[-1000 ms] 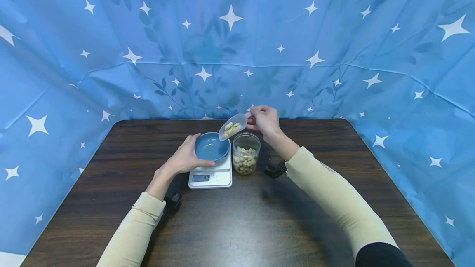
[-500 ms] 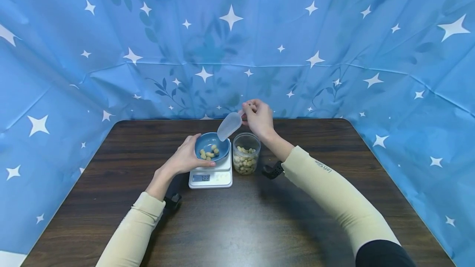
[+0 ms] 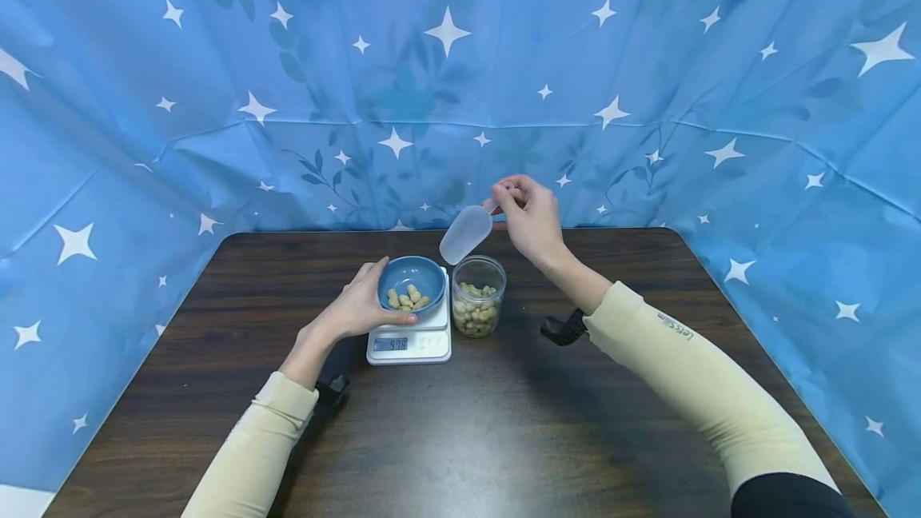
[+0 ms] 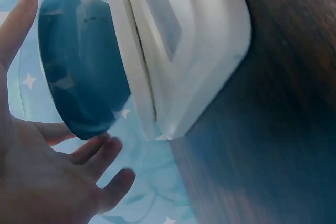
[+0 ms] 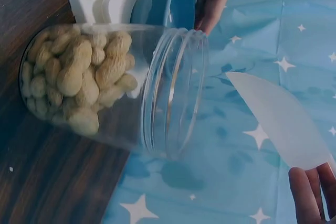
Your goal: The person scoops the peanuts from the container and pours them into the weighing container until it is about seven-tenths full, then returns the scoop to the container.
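Note:
My left hand [image 3: 362, 302] holds a blue bowl [image 3: 412, 272] from its left side, thumb near and fingers at the far side. The bowl sits on a white kitchen scale [image 3: 424, 348], and several peanuts [image 3: 408, 299] lie in it. My right hand [image 3: 533, 218] pinches the handle of a translucent scoop [image 3: 466, 235], tilted down above and behind a clear jar [image 3: 478, 270]. No peanuts show in the scoop. In the right wrist view, unshelled peanuts [image 5: 79, 72] fill roughly the lower half of the jar, which stands without a lid.
A dark wooden table [image 3: 460, 430] carries the scale and the jar, side by side near its back edge. Blue star-patterned cloth [image 3: 460, 86] hangs behind and at both sides. The scale's small display [image 3: 391, 344] faces me.
Peanuts have dropped from the scoop into the bowl, and the scale's readout has changed. My right hand tipped the scoop over the bowl, then drew it up and right. My left hand stays put.

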### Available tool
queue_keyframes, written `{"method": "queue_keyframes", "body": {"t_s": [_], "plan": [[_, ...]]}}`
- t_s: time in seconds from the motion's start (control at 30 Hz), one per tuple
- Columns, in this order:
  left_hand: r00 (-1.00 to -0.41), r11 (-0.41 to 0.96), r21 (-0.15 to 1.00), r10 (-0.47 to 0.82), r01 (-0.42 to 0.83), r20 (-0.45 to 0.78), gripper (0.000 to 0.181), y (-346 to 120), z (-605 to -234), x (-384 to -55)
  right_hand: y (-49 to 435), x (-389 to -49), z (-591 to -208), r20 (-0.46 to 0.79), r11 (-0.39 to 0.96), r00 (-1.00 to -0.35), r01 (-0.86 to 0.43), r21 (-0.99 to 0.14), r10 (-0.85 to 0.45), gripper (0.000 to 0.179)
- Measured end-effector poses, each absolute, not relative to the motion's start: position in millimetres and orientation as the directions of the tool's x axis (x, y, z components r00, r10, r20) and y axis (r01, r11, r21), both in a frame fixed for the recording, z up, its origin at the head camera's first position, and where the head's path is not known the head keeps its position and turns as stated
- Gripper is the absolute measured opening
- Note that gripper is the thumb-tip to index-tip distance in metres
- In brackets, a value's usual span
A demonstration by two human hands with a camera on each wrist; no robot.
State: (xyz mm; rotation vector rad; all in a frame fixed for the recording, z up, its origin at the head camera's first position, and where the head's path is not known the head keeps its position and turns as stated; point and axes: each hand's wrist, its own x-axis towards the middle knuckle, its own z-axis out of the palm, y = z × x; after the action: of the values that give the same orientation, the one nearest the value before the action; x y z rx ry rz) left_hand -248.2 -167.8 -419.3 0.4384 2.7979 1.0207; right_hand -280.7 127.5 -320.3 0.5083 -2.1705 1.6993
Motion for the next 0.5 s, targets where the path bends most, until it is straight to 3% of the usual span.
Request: {"method": "queue_keyframes", "body": {"t_s": [0.5], "plan": [[-0.9, 0.691, 0.585, 0.392, 0.424, 0.189, 0.108, -128.3, -410.1, -248.1, 141.5, -272.9, -330.8, 0.614, 0.402, -0.751, -0.653, -0.641, -0.241, 0.017]]}}
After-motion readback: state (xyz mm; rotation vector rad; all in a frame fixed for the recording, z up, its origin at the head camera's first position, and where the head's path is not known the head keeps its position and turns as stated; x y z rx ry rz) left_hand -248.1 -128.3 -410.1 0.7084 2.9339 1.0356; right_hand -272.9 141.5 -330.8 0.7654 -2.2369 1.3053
